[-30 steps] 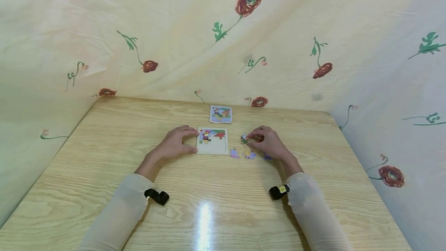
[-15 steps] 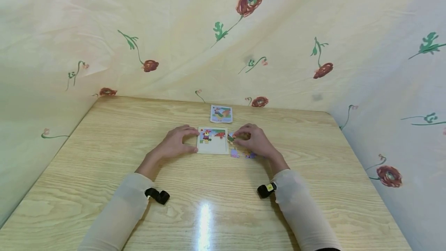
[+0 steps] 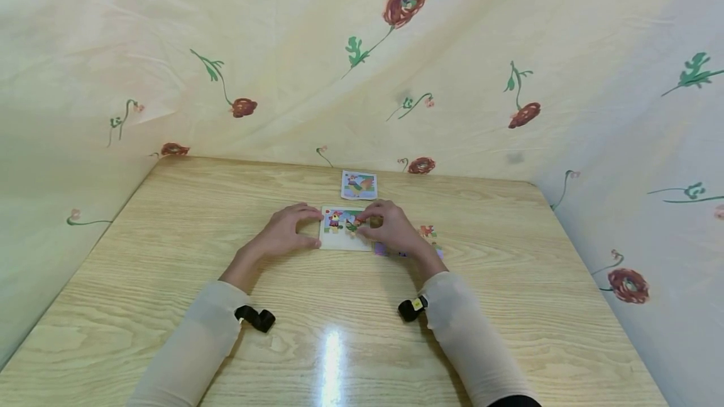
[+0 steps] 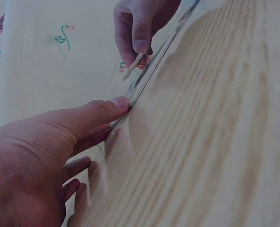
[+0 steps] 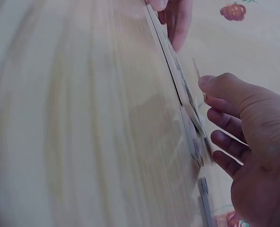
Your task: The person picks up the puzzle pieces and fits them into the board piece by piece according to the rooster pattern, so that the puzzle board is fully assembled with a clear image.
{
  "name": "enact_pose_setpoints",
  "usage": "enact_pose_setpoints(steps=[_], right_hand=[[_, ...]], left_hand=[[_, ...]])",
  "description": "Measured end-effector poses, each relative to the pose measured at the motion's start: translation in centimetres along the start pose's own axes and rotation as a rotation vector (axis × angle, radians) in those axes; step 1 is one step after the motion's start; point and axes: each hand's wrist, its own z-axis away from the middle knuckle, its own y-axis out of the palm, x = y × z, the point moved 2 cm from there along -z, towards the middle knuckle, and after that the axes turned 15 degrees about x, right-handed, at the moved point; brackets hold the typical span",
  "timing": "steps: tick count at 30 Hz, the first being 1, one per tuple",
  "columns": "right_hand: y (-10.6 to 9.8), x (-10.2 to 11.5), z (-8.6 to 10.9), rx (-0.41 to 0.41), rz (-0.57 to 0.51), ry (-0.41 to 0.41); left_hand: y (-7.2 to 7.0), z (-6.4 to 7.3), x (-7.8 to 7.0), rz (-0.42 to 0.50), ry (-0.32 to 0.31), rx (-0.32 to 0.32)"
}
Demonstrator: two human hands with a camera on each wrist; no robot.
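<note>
A white-framed puzzle board (image 3: 337, 243) lies on the table, with a colourful bird's head and red-and-blue picture parts fitted along its top. My left hand (image 3: 285, 228) holds the board's left side, thumb by the near corner and fingertips by the far one. In the left wrist view the thumb (image 4: 114, 105) presses on the board's edge. Over the middle of the board my right hand (image 3: 391, 228) pinches a green puzzle piece (image 3: 351, 227) between thumb and forefinger. From the right wrist side, that piece (image 5: 196, 68) is seen tilted, a little above the board.
Loose puzzle pieces (image 3: 428, 231) lie right of the board, some partly hidden under the right hand and wrist. A picture card (image 3: 359, 186) of a bird lies behind the board. Flowered cloth (image 3: 283, 80) hangs behind the wood-grain table (image 3: 283, 357).
The right hand has carried the green puzzle piece leftward from the loose pieces to over the board. The left hand has stayed at the board's left side.
</note>
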Motion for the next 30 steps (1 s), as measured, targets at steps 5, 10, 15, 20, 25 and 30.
enact_pose_setpoints(steps=[5,10,15,20,25,30], right_hand=[[0.3,0.3,-0.6,0.006,0.015,-0.010],[0.5,0.4,-1.0,0.005,0.028,-0.025],[0.6,0.6,-1.3,0.009,0.038,-0.014],[0.5,0.8,-1.4,0.003,0.059,-0.015],[0.5,0.6,-1.7,0.004,0.074,-0.020],[0.4,0.5,-1.9,0.005,0.086,-0.022]], left_hand=[[0.0,-0.1,0.1,-0.007,0.000,-0.003],[0.0,-0.2,0.2,-0.008,-0.008,-0.007],[0.0,-0.3,0.2,-0.010,-0.010,-0.009],[-0.1,-0.5,0.2,-0.018,-0.004,-0.017],[-0.1,-0.7,0.2,-0.019,0.002,-0.018],[-0.1,-0.9,0.3,-0.018,-0.001,-0.017]])
